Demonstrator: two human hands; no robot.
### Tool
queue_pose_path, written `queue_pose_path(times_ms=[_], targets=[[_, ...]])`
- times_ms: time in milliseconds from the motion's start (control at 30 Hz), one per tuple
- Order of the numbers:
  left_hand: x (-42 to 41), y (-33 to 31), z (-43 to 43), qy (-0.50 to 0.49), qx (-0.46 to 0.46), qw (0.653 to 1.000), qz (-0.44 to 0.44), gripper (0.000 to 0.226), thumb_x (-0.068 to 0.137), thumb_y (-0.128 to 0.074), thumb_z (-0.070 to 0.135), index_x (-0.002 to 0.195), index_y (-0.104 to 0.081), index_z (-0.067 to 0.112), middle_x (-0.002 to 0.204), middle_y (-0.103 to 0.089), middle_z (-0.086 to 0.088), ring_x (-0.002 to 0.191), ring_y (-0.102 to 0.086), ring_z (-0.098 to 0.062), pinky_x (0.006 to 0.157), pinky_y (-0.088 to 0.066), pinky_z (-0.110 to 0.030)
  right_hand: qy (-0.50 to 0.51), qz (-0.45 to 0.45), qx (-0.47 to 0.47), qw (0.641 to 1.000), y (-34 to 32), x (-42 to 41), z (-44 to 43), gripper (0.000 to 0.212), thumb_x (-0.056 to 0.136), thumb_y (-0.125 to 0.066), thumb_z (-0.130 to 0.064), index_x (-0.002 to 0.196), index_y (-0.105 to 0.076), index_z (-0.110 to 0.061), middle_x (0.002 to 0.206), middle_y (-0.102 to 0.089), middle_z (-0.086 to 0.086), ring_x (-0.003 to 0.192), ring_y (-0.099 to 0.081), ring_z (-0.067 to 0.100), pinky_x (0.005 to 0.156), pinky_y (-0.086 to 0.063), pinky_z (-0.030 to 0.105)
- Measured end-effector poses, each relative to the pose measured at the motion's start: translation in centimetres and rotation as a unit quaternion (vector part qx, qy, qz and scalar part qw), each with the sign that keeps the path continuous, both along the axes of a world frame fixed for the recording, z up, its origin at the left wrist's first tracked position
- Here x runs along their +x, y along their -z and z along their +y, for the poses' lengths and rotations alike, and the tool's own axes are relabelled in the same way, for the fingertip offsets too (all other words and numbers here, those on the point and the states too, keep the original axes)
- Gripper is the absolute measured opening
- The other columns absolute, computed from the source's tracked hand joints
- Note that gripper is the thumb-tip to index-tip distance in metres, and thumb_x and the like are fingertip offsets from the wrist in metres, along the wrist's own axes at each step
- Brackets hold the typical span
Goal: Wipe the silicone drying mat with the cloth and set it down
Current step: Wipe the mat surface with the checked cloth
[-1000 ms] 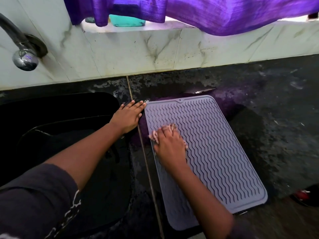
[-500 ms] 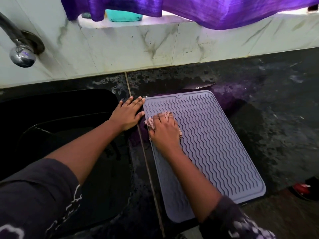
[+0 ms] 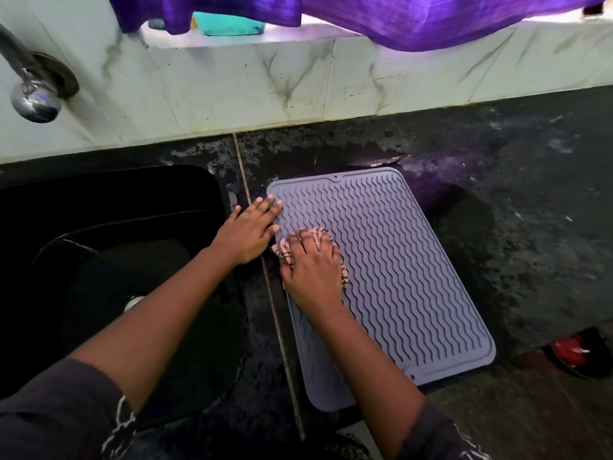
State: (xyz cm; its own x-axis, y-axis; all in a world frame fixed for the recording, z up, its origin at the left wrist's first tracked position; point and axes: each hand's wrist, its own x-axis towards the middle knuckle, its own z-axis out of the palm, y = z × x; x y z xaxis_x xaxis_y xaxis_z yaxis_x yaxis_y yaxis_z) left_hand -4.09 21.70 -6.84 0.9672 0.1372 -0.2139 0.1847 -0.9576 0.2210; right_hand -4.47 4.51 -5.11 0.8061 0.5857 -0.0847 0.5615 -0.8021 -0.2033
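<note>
One cloth (image 3: 319,232) pressed under right hand (image 3: 311,265) on one mat (image 3: 398,260), left hand (image 3: 248,231) touching.

Grey-lilac, wavy-ridged silicone drying mat (image 3: 398,260) lies flat under the left hand's (image 3: 247,232) fingertips; a crumpled pink patterned cloth (image 3: 282,252) is pressed onto it beneath the right hand (image 3: 311,267).
</note>
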Motion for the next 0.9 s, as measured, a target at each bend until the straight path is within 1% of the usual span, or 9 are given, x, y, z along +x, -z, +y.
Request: queue_pose_path(times_ms=[133, 233, 300, 433, 567, 667, 733, 833, 900], targets=[[0.7, -0.1, -0.1, -0.036, -0.018, 0.999, 0.016, 0.055, 0.102, -0.022, 0.042, 0.152, -0.003, 0.029, 0.161, 0.003, 0.008, 0.147, 0.002, -0.011, 0.118, -0.001, -0.045, -0.032, 0.012, -0.006, 0.999, -0.6, -2.6, -3.1, 0.053, 0.090, -0.047, -0.039, 0.137, -0.040, -0.016, 0.143, -0.043, 0.006, 0.129, -0.035, 0.037, 0.103, -0.031, 0.050], [0.6, -0.1, -0.3, -0.034, -0.018, 0.999, 0.022, 0.055, 0.102, -0.020, 0.042, 0.152, -0.001, 0.030, 0.160, 0.005, 0.009, 0.147, 0.004, -0.012, 0.118, 0.000, -0.046, -0.049, 0.035, -0.043, 0.997, -1.3, -6.7, -6.4, 0.057, 0.074, -0.068, -0.045, 0.123, -0.059, -0.017, 0.123, -0.062, 0.003, 0.108, -0.059, 0.034, 0.088, -0.049, 0.046], [0.6, -0.2, -0.4, -0.039, -0.022, 0.999, 0.024, 0.055, 0.102, -0.019, 0.042, 0.152, 0.001, 0.030, 0.161, 0.006, 0.008, 0.147, 0.004, -0.012, 0.118, 0.000, -0.046, -0.061, 0.024, -0.046, 0.997, -1.6, -7.7, -8.0, 0.056, 0.071, -0.069, -0.049, 0.117, -0.063, -0.018, 0.117, -0.065, 0.000, 0.102, -0.062, 0.029, 0.081, -0.052, 0.041], [0.3, -0.5, -1.0, -0.026, -0.006, 0.999, 0.043, 0.064, 0.098, -0.021, 0.053, 0.152, 0.005, 0.028, 0.160, 0.010, 0.003, 0.148, 0.006, -0.015, 0.118, 0.003, -0.046, -0.040, 0.066, 0.071, 0.995, -2.6, -5.3, -6.7, 0.049, 0.092, -0.034, -0.043, 0.132, -0.047, -0.019, 0.135, -0.049, 0.002, 0.120, -0.042, 0.025, 0.095, -0.037, 0.039], [-0.8, 0.7, -2.5, -0.044, 0.005, 0.999, -0.005, 0.061, 0.098, -0.019, 0.054, 0.151, 0.002, 0.033, 0.161, 0.006, 0.004, 0.148, 0.004, -0.014, 0.118, 0.001, -0.047, -0.051, 0.035, 0.011, 0.998, -0.9, -3.3, -3.5, 0.056, 0.092, -0.041, -0.038, 0.142, -0.032, -0.016, 0.148, -0.035, 0.006, 0.133, -0.029, 0.036, 0.106, -0.024, 0.050], [-0.8, 0.9, -2.8, -0.064, 0.011, 0.998, -0.020, 0.059, 0.099, -0.017, 0.051, 0.152, 0.000, 0.032, 0.161, 0.004, 0.006, 0.148, 0.003, -0.013, 0.118, 0.000, -0.046, -0.063, 0.048, -0.023, 0.997, -0.3, -4.3, -4.7, 0.059, 0.092, -0.040, -0.038, 0.145, -0.026, -0.016, 0.151, -0.031, 0.006, 0.135, -0.026, 0.037, 0.110, -0.021, 0.049], [-0.7, 0.8, -2.9, -0.068, 0.016, 0.997, -0.023, 0.058, 0.099, -0.016, 0.050, 0.152, -0.001, 0.032, 0.161, 0.003, 0.006, 0.148, 0.003, -0.013, 0.118, 0.001, -0.046, -0.072, 0.061, -0.035, 0.995, -0.8, -6.0, -6.4, 0.058, 0.090, -0.043, -0.038, 0.143, -0.033, -0.016, 0.147, -0.038, 0.005, 0.132, -0.034, 0.038, 0.108, -0.027, 0.049], [-0.9, 0.8, -3.2, -0.075, 0.010, 0.997, -0.019, 0.057, 0.100, -0.016, 0.049, 0.152, 0.000, 0.032, 0.161, 0.004, 0.006, 0.148, 0.003, -0.013, 0.118, 0.002, -0.045, -0.094, 0.062, -0.069, 0.991, -1.6, -9.0, -9.1, 0.056, 0.074, -0.052, -0.044, 0.122, -0.060, -0.016, 0.121, -0.064, 0.003, 0.105, -0.061, 0.032, 0.086, -0.050, 0.043], [-0.8, 0.7, -3.3, -0.077, 0.011, 0.997, -0.015, 0.057, 0.099, -0.015, 0.049, 0.152, 0.000, 0.032, 0.161, 0.004, 0.006, 0.148, 0.003, -0.013, 0.118, 0.002, -0.045, -0.110, 0.050, -0.069, 0.990, -2.1, -9.5, -10.4, 0.052, 0.074, -0.051, -0.045, 0.117, -0.064, -0.018, 0.117, -0.066, 0.000, 0.099, -0.062, 0.028, 0.081, -0.052, 0.040]])
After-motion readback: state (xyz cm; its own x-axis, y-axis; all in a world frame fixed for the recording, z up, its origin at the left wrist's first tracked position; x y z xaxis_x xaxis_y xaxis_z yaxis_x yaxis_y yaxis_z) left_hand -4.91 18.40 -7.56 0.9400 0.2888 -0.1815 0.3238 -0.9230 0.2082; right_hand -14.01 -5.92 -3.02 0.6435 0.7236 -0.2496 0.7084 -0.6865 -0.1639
